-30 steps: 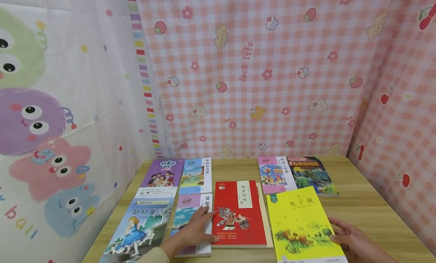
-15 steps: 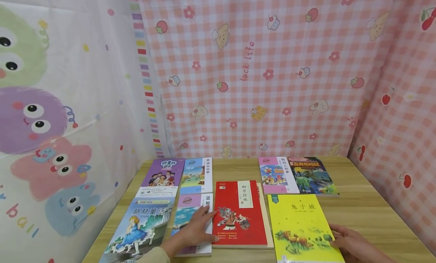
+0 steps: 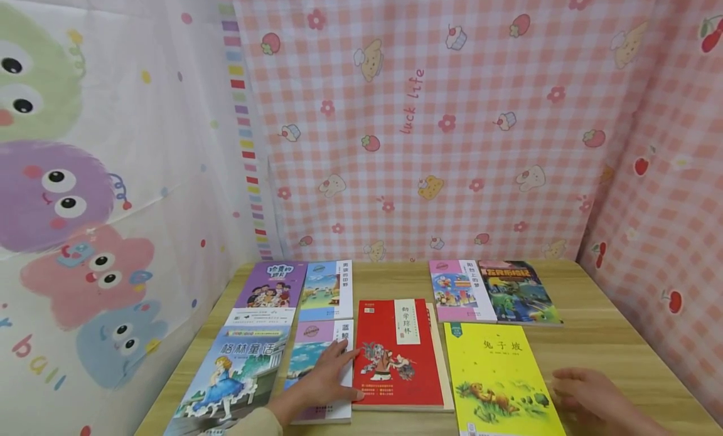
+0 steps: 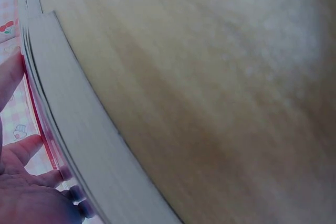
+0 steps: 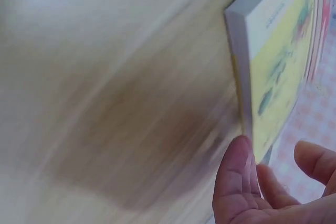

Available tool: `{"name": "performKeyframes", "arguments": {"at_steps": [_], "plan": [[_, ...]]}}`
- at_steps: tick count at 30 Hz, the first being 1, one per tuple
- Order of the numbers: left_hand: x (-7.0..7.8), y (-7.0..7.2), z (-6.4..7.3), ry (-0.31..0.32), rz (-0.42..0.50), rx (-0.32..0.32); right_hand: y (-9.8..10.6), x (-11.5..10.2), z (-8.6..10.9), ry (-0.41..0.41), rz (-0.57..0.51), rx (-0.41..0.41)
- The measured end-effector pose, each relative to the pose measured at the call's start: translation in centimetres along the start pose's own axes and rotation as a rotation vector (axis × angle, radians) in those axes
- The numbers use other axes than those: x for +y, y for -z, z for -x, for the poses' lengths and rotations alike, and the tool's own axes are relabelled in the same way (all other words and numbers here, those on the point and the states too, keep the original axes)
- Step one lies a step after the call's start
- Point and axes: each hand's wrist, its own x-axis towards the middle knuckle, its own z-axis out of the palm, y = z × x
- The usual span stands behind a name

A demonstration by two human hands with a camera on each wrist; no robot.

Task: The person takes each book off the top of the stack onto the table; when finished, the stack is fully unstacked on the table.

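Note:
My left hand [image 3: 326,376] lies spread over a book with a blue sea cover [image 3: 305,354], its fingertips at the left edge of a red book [image 3: 395,361]. In the left wrist view its fingers [image 4: 26,148] show beside the pale page edges of the books. A yellow book [image 3: 503,386] with a bear picture lies flat to the right of the red one. Just off its right edge, my right hand [image 3: 590,395] is held with fingers extended, holding nothing. In the right wrist view a fingertip [image 5: 239,150] overlaps the side of the yellow book.
At the left lie a Grimm-style storybook [image 3: 226,382], a purple book [image 3: 271,292] and a blue book [image 3: 327,292]. Behind the yellow book are a pink-and-white book [image 3: 457,292] and a dark green book [image 3: 516,292]. Patterned cloths [image 3: 429,147] stand around the wooden table [image 3: 390,279].
The yellow book has been lowered flat beside the red book. My right hand has let go of it and moved slightly right. The left hand stays in place.

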Motion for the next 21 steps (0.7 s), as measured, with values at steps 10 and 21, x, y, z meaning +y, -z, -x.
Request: {"name": "performKeyframes", "arguments": {"at_steps": [10,21], "plan": [[-0.1,0.0,-0.1,-0.019,-0.013,-0.001,-3.4,-4.1,0.0,0.141,0.054,0.013],[-0.3,0.3,-0.2,-0.052,-0.069,0.004,-8.8,-8.1,-1.3,0.230,-0.075,-0.026]]}}
